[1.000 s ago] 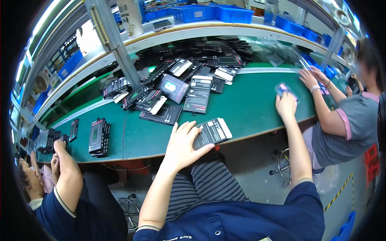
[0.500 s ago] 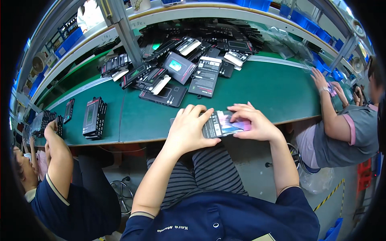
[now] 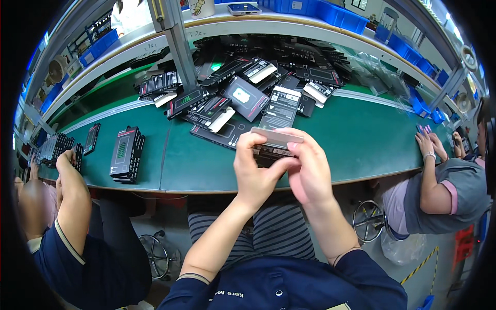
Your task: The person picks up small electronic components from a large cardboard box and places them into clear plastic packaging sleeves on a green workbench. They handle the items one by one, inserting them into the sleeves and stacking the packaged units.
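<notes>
Close to the bench's front edge, I hold a flat black box [image 3: 272, 151] between both hands. Its pale grey flap [image 3: 279, 137] stands up along the top. My left hand [image 3: 253, 168] grips the left end, with fingers behind and thumb in front. The right end is in my right hand [image 3: 311, 170], its thumb and fingertips pressing at the flap. My thumbs come close together in front. Most of the box's face is hidden by my hands. Just beyond lies a black printed box [image 3: 280, 107], part of a loose pile.
Several black boxes [image 3: 243, 98] are heaped below the shelf [image 3: 248, 23]. A neat box stack [image 3: 124, 155] stands left on the green bench [image 3: 206, 165]. Clear plastic sleeves [image 3: 369, 77] lie at the back right. Co-workers' arms [image 3: 72, 191] are at both sides.
My right hand has moved left and inward, closer to my left. The box has tilted up and its grey flap shows; the pink-and-blue shiny surface under my right fingers is out of sight.
</notes>
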{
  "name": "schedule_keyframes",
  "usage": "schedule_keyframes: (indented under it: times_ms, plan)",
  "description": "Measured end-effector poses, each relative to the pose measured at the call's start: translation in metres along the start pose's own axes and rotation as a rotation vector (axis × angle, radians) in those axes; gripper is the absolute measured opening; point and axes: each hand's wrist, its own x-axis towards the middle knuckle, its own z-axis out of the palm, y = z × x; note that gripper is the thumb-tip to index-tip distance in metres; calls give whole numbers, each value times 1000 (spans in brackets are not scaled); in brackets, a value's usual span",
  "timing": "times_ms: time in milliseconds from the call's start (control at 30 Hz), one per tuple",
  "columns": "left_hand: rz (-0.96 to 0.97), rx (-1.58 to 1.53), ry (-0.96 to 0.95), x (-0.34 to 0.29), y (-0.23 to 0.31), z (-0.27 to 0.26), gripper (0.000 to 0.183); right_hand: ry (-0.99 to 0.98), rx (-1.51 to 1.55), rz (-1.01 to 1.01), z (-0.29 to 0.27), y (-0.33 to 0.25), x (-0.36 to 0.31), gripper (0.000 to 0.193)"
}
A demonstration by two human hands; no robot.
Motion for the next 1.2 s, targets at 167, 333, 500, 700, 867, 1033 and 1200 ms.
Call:
schedule_keyframes:
  times_ms: [167,333,500,700,867,1033,1200]
  plan:
    - [-312,-735,-27,22,18,-13,18,-80,-620,-631,-7,22,4,14]
    - [-323,-644,-52,19,23,-15,22,28,-305,-418,-6,24,-5,15]
    - [-214,-576,20,17,18,-12,18,25,-213,-470,3,24,3,13]
    - [294,17,-24,13,-10,-32,16,-61,-711,-744,-41,66,-5,56]
    - [-966,-952,40,0,29,-72,66,-228,-1002,-1096,-12,47,-26,31]
    - [-219,317,55,31,21,-154,48,-678,-1376,-604,12,58,-5,29]
    - [-233,762,282,86,-25,-320,34,-530,-1726,-324,3,63,10,66]
